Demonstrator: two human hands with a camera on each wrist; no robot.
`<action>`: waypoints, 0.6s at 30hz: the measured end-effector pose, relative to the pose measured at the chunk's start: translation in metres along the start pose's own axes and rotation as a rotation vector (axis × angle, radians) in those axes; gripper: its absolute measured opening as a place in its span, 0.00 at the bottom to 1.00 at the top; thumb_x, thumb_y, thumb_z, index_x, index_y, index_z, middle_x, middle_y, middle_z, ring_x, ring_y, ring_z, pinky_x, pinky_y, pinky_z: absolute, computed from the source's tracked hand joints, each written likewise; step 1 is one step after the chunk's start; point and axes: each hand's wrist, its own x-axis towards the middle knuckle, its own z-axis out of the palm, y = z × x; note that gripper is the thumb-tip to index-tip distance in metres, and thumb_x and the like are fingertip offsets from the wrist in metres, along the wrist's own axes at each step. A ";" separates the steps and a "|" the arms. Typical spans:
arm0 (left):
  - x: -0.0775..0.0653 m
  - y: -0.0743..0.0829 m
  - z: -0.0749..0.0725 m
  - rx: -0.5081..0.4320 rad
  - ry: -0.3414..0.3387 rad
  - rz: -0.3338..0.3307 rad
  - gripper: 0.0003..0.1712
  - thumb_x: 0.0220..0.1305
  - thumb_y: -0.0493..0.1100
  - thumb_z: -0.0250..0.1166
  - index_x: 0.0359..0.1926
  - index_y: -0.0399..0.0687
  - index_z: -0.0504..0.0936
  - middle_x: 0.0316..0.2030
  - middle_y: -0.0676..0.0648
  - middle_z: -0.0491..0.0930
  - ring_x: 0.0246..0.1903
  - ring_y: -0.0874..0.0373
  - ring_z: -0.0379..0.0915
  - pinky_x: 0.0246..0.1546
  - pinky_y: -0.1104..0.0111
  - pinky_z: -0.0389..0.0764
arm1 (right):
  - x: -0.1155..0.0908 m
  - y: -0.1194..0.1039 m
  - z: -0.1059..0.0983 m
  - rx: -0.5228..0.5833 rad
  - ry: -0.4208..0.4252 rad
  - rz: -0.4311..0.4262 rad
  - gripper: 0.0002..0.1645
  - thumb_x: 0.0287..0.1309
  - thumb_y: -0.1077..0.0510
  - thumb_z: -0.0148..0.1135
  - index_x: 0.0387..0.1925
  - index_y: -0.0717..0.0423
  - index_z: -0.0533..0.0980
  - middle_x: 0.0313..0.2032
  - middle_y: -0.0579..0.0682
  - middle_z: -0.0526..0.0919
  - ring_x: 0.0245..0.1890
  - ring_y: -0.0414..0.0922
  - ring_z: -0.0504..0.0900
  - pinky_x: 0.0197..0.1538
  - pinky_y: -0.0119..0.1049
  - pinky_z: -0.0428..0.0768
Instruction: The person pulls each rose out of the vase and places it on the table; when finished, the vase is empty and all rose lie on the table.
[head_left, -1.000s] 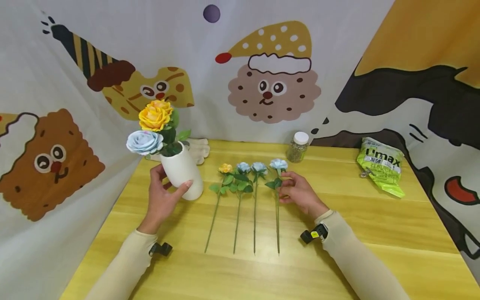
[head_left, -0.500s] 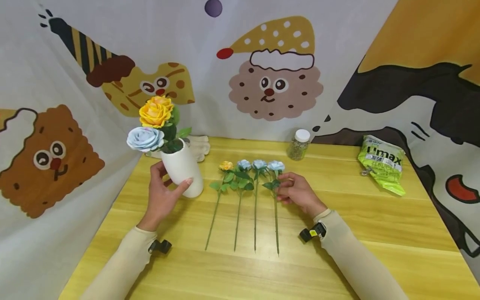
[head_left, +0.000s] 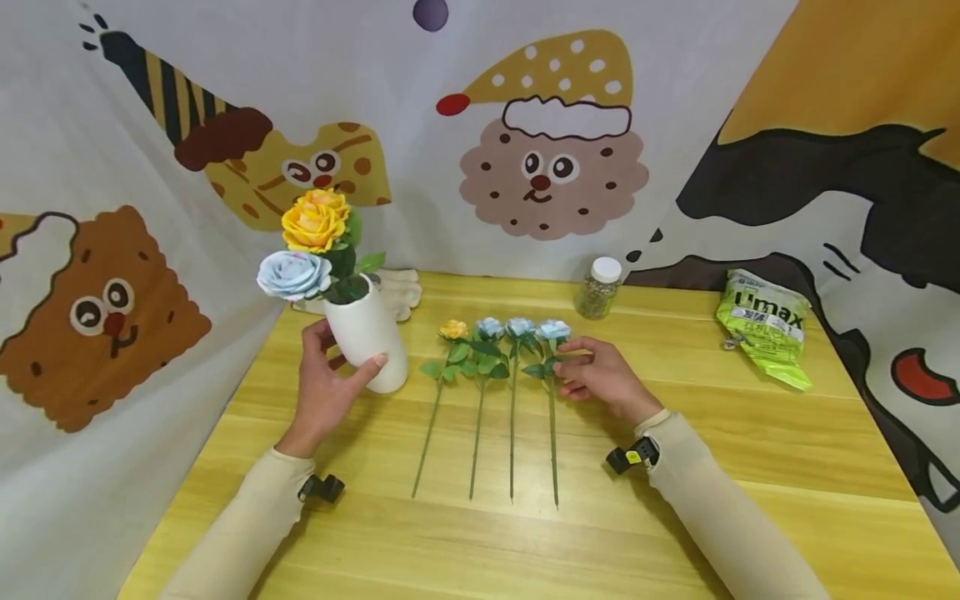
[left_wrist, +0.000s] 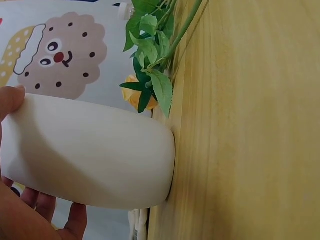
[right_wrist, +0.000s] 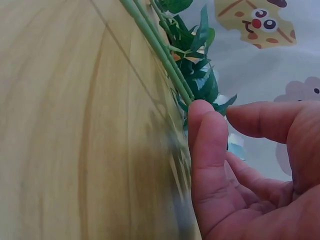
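Two hands at a wooden table (head_left: 525, 550), one on a vase, one beside an artificial rose.
The left hand (head_left: 327, 400) curls around a white vase (head_left: 367, 346) of roses, left of four loose stems laid in a row; the right hand (head_left: 606, 382), fingers bent and slightly parted, meets the rightmost blue rose (head_left: 553, 330); I cannot tell whether it grips.

The wood-grain desk (head_left: 495, 542) carries a white vase (head_left: 365, 337), artificial roses (head_left: 520, 327) to its right, gloves (head_left: 402, 293) behind it, and, farther right, a white-lidded jar (head_left: 599, 293) and a green Umax bag (head_left: 767, 333).
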 end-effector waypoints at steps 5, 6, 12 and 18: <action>0.001 -0.001 0.000 -0.004 -0.002 -0.002 0.49 0.59 0.43 0.80 0.73 0.44 0.59 0.64 0.44 0.70 0.60 0.58 0.69 0.60 0.53 0.78 | -0.002 0.000 -0.004 -0.019 -0.021 0.004 0.32 0.72 0.56 0.66 0.70 0.63 0.68 0.51 0.65 0.87 0.35 0.52 0.91 0.41 0.42 0.90; 0.001 -0.001 0.000 -0.006 -0.002 -0.001 0.49 0.59 0.43 0.80 0.73 0.44 0.60 0.64 0.44 0.70 0.60 0.57 0.69 0.60 0.52 0.78 | -0.003 0.001 -0.005 -0.014 -0.017 0.007 0.32 0.72 0.56 0.67 0.70 0.63 0.68 0.51 0.66 0.87 0.35 0.52 0.91 0.41 0.42 0.90; 0.000 0.001 0.001 -0.010 -0.002 -0.001 0.49 0.58 0.43 0.81 0.72 0.44 0.60 0.64 0.44 0.70 0.59 0.58 0.69 0.59 0.56 0.79 | -0.007 -0.006 -0.011 -0.002 0.034 -0.013 0.30 0.71 0.58 0.66 0.68 0.64 0.69 0.50 0.66 0.88 0.35 0.53 0.91 0.41 0.43 0.90; 0.000 -0.003 -0.001 -0.028 0.010 0.000 0.48 0.58 0.42 0.81 0.71 0.44 0.61 0.62 0.46 0.70 0.59 0.58 0.69 0.57 0.63 0.79 | -0.005 -0.028 -0.009 -0.032 0.079 -0.114 0.27 0.71 0.57 0.67 0.64 0.67 0.72 0.48 0.67 0.87 0.36 0.55 0.91 0.43 0.49 0.90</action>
